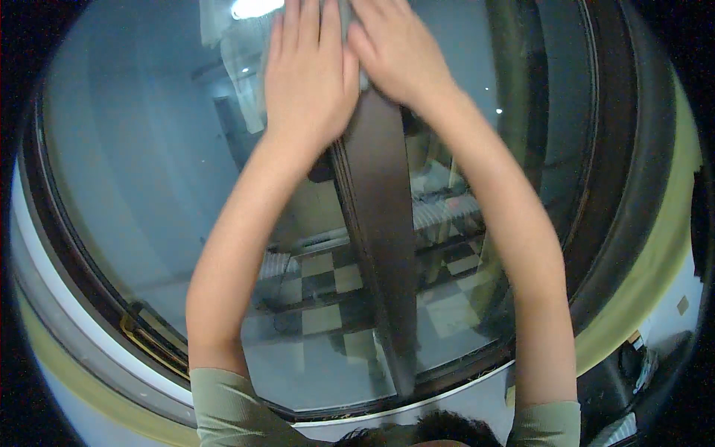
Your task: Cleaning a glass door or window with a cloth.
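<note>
Both arms reach up to the top of the picture, over a window with a dark frame. My left hand [310,78] lies flat on a pale cloth, fingers extended and close together, beside the window's dark upright frame bar [380,184]. Close to its right, my right hand [399,53] rests slanted across the bar's upper part, thumb towards the left hand. Between the two hands shows a strip of the pale cloth [364,81]; the rest is hidden beneath them or out of view. Some fingertips are cut off by the picture's top edge.
Large glass panes [145,167] on both sides of the bar show a room's reflections and a checkered surface. A white sill edge [100,335] curves along the lower left. Yellow-green trim [642,313] runs down the right, above dark items [620,374] at the lower right.
</note>
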{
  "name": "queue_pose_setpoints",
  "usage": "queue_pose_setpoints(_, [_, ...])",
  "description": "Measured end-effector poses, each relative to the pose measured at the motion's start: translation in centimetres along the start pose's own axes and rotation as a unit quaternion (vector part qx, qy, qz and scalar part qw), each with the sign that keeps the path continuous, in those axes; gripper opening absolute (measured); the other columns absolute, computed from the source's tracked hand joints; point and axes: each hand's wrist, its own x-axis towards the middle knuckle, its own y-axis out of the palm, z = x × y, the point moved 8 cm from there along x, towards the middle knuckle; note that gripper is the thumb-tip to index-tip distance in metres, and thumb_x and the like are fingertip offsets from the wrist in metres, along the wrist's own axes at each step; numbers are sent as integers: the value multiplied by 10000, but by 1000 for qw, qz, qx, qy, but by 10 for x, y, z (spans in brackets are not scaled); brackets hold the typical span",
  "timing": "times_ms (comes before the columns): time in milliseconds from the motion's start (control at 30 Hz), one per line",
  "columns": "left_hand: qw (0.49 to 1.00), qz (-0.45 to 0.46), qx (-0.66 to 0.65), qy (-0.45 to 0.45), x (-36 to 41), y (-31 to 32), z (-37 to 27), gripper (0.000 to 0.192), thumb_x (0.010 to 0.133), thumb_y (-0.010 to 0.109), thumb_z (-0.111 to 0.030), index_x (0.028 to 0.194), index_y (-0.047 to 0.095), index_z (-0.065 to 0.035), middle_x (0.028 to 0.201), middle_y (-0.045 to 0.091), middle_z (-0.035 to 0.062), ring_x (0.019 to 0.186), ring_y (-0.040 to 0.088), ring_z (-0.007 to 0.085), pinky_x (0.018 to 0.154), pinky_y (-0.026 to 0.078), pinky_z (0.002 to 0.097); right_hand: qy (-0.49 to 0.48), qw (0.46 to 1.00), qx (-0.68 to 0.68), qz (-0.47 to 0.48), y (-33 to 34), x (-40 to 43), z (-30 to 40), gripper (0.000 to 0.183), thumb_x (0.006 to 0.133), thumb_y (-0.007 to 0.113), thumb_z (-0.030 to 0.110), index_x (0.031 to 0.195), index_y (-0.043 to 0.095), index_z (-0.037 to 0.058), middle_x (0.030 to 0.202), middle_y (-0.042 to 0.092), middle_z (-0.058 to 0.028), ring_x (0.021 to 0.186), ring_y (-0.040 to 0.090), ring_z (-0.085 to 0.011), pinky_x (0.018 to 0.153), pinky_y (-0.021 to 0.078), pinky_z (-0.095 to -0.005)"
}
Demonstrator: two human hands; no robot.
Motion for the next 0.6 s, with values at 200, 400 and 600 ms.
queue_pose_setpoints(200, [994,4,107,6,92,44,-36,514,882,383,-190,1309,358,95,1398,316,241,1333,254,355,1101,197,413,11,998,-58,-7,-8,7,-112,496,904,388,226,1296,374,-79,1364,368,-239,1282,330,-369,1096,221,-409])
queue_pose_setpoints(400, [961,92,260,29,48,61,-89,514,830,441,-199,1259,433,83,1394,332,221,1331,257,351,1098,200,424,35,999,6,29,9,-82,-104,524,885,472,319,1338,392,69,1387,392,-109,1306,308,-312,1078,224,-478])
queue_pose_setpoints(600, [937,248,246,16,-25,52,-135,531,793,435,-177,1240,457,110,1393,358,189,1359,223,300,1104,195,406,37,980,111,159,-10,-152,-47,635,829,531,346,1377,350,84,1459,288,-73,1367,196,-291,1101,127,-518])
